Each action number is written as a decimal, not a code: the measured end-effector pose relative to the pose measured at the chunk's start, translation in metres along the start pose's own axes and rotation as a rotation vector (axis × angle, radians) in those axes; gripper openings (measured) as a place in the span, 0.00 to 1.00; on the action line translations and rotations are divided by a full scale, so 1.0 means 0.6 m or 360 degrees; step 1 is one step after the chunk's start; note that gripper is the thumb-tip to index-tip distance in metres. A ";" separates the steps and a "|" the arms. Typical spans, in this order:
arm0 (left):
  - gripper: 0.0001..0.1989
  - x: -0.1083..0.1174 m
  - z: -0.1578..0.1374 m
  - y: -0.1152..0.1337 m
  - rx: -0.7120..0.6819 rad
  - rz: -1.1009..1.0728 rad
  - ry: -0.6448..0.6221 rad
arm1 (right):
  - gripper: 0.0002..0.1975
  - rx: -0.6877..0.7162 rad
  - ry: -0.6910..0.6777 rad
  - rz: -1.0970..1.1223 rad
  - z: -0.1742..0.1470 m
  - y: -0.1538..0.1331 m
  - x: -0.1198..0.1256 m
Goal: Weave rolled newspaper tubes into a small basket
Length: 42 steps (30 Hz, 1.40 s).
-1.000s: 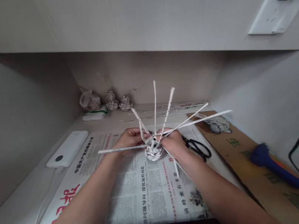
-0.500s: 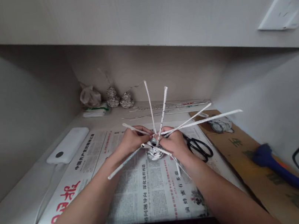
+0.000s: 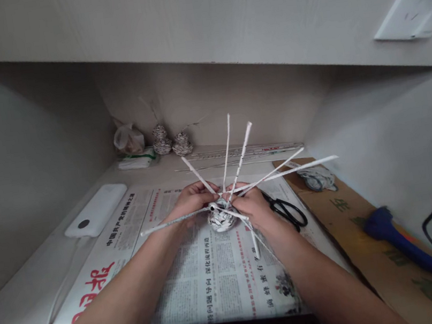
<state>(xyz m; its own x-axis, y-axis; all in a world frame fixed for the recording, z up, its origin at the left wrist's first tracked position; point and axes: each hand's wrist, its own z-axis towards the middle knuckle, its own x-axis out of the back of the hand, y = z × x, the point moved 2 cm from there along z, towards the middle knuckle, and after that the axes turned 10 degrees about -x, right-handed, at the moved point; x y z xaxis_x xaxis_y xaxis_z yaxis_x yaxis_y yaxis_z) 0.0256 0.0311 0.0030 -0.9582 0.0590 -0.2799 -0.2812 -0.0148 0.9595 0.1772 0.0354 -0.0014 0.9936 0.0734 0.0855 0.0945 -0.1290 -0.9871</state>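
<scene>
Between my hands is a small round woven paper body (image 3: 222,219), with several rolled paper strips (image 3: 244,152) sticking out from its top in all directions. My left hand (image 3: 195,197) is closed at its upper left side, thumb and fingers pinching by the base of a strip. Closed on the right side, my right hand (image 3: 251,202) grips the strips where they meet the weave. One strip (image 3: 172,222) points left across my left wrist. The fingertips partly hide the top of the weave. Black-handled scissors (image 3: 288,212) lie just right of my right hand, their blades hidden.
Newspaper (image 3: 186,291) covers the tabletop. Two gourd-shaped woven pieces (image 3: 162,144), a plastic bag (image 3: 128,139) and loose paper rods (image 3: 239,153) lie at the back. A white power bank (image 3: 97,211) is left; cardboard (image 3: 355,222) with a blue glue gun (image 3: 407,247) is right.
The woven body has turned slightly in my hands. The left-pointing strip has swung up toward level, and the upper left strip now stands steeper. Both hands stay closed around the top.
</scene>
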 end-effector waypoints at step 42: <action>0.11 -0.003 -0.007 0.005 -0.0390 0.0659 -0.0019 | 0.09 0.0537 0.0038 -0.0501 -0.007 -0.023 0.033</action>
<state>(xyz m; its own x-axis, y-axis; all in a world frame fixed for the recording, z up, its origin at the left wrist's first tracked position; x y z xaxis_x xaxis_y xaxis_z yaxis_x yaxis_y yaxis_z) 0.0260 0.0266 0.0063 -0.9920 0.0097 0.1257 0.1182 -0.2741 0.9544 0.1958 0.0342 0.0143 0.9212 0.0339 0.3876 0.3707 0.2255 -0.9009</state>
